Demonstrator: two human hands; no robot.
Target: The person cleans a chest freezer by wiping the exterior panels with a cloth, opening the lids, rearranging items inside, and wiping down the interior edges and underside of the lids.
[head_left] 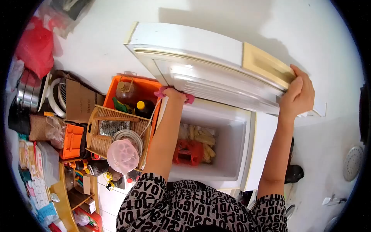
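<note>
A chest freezer (235,176) stands before me with its white lid (185,42) raised. My right hand (299,96) is closed around the lid's front edge, at the end of the cream handle strip (266,63). Reaching to the back left of the freezer's rim, my left hand (172,92) is closed on a pink cloth (189,99), pressed near the base of the lid. Down in the freezer lie a red plastic bag (188,152) and pale yellow pieces that look like corn (208,151). My left forearm hides part of the freezer's left side.
Left of the freezer, an orange crate (112,91) holds bottles. A wooden rack (92,133) there carries a pink strainer-like bowl (123,154). Farther left are a cardboard box (79,100), an orange box (72,141) and a wooden shelf (63,185). White wall stands behind the lid.
</note>
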